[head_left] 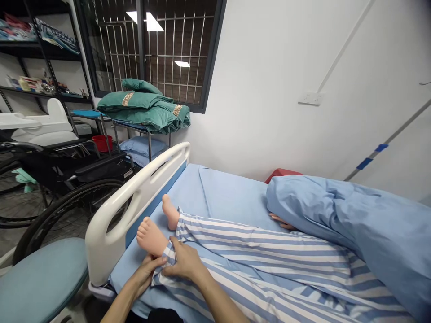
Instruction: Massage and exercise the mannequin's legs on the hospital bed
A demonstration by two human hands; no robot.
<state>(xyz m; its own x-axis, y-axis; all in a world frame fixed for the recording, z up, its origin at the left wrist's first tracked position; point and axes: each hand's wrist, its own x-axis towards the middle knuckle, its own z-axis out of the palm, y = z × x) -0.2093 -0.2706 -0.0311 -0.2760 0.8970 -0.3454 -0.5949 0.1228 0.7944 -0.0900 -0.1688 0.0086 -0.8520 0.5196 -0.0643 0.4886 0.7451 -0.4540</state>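
Note:
A manikin lies on the bed in blue-and-white striped trousers, its two bare feet towards the footboard. My left hand is closed at the heel of the nearer foot, its thumb against the trouser cuff and its other fingers partly hidden underneath. Over the same ankle, my right hand grips the striped cloth with thumb and fingers on either side. The farther foot rests on the sheet, untouched, sticking out of its own cuff. A manikin hand shows from beneath the blue quilt.
A white footboard stands left of the feet. Beyond it are a wheelchair and a blue-grey padded seat. Folded green quilts lie on a stand below the barred window. A red cloth shows by the wall.

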